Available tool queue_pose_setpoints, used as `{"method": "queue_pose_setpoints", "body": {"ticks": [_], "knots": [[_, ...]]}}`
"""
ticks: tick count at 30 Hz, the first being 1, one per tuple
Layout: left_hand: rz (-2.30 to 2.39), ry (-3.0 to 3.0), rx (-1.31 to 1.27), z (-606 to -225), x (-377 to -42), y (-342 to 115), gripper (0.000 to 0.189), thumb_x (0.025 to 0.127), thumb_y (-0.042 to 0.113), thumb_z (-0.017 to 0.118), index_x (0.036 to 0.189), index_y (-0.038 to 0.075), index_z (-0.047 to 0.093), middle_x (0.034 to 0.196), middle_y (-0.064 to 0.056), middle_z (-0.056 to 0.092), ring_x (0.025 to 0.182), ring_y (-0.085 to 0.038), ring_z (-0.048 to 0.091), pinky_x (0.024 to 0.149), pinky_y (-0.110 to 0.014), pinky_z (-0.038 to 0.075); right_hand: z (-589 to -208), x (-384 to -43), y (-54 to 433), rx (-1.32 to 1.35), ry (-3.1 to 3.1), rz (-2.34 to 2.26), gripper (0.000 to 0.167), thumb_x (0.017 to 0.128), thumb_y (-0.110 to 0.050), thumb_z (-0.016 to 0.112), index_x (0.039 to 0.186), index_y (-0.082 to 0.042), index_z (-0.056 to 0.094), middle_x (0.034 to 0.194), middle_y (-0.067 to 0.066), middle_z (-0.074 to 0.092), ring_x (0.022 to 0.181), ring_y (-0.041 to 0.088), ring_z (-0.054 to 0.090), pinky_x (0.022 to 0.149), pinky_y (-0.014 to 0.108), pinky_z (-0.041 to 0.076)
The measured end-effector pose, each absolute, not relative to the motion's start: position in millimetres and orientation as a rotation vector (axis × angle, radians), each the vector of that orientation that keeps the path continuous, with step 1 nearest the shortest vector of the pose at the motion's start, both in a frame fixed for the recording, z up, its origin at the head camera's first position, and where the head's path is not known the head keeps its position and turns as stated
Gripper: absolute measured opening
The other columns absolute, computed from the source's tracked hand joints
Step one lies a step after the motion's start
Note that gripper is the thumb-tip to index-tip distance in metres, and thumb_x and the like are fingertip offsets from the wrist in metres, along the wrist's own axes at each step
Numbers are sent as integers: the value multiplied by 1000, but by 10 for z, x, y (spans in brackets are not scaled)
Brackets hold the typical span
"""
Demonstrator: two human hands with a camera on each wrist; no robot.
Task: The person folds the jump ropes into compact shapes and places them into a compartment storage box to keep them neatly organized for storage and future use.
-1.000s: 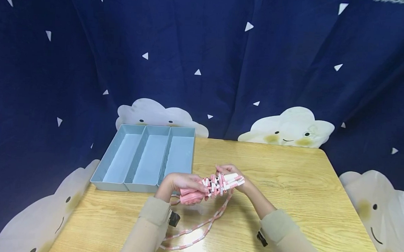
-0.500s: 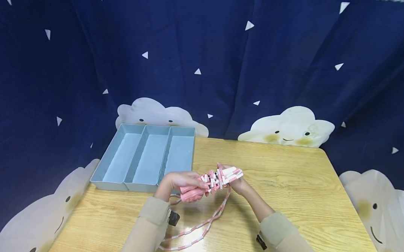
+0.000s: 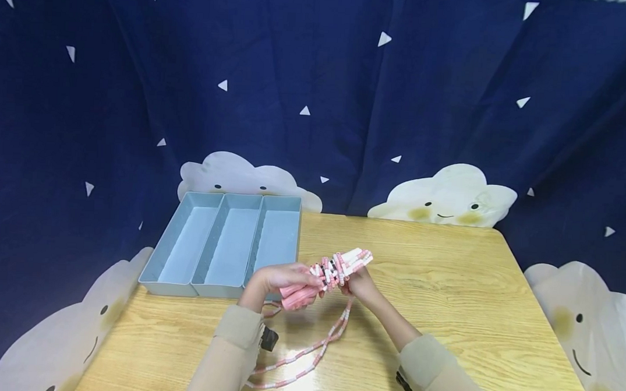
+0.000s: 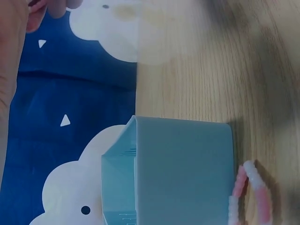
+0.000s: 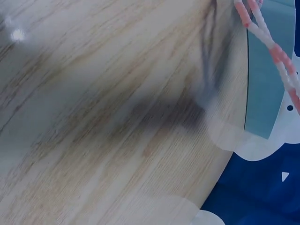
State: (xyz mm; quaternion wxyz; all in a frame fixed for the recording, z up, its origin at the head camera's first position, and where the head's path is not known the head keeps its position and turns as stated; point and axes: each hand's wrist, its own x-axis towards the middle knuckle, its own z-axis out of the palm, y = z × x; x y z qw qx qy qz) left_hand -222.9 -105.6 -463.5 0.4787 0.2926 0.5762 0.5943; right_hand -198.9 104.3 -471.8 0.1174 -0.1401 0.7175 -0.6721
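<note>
A beaded jump rope in pink and white, its rope wound several times around the middle of the bundle, is held up over the table in the head view. My left hand grips it by the pink handles, thumb on top. On the far side my right hand holds the rope from behind and below the bundle, its fingers partly hidden. From there a loose length of rope droops to the tabletop and loops toward the left forearm. Beaded strands cross the top right of the right wrist view.
A light blue tray with three long compartments stands at the left rear of the wooden table, right behind the left hand. A dark blue curtain with white clouds hangs behind the table's far edge.
My right hand has moved slightly left and down behind the bundle, and the bundle's white end tilts further up. The left hand keeps its grip on the handles.
</note>
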Motion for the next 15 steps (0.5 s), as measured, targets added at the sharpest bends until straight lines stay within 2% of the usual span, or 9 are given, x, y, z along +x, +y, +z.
{"method": "queue_pose_setpoints", "body": {"ticks": [4, 7, 12, 15], "knots": [[1475, 1412, 689, -4657, -2232, -1060, 30, 94, 24, 41, 84, 1, 57, 61, -3, 57, 46, -9, 53, 43, -20, 44, -4763, -1993, 1013, -543, 2121, -2035, 31, 97, 3, 27, 72, 11, 43, 45, 19, 39, 36, 8, 37, 35, 16, 31], [1504, 1407, 698, -4666, -2231, -1059, 29, 94, 23, 40, 87, 1, 57, 62, -4, 57, 46, -9, 53, 43, -20, 44, -4789, -1979, 1011, -585, 2213, -2001, 32, 97, 1, 29, 74, 12, 47, 49, 29, 42, 36, 7, 38, 35, 16, 32], [1569, 1389, 686, -4673, -2240, -1062, 31, 96, 22, 36, 86, 1, 57, 63, -3, 56, 48, -10, 54, 44, -21, 45, -4817, -1929, 999, -591, 2379, -1889, 36, 97, 1, 27, 72, 11, 50, 54, 19, 50, 38, 5, 40, 35, 13, 33], [1581, 1393, 669, -4686, -2245, -1064, 32, 96, 22, 34, 84, 3, 57, 62, -4, 55, 48, -11, 54, 45, -22, 46, -4837, -1924, 992, -644, 2368, -1899, 37, 97, 1, 26, 70, 12, 49, 54, 21, 49, 38, 7, 40, 33, 15, 34]]}}
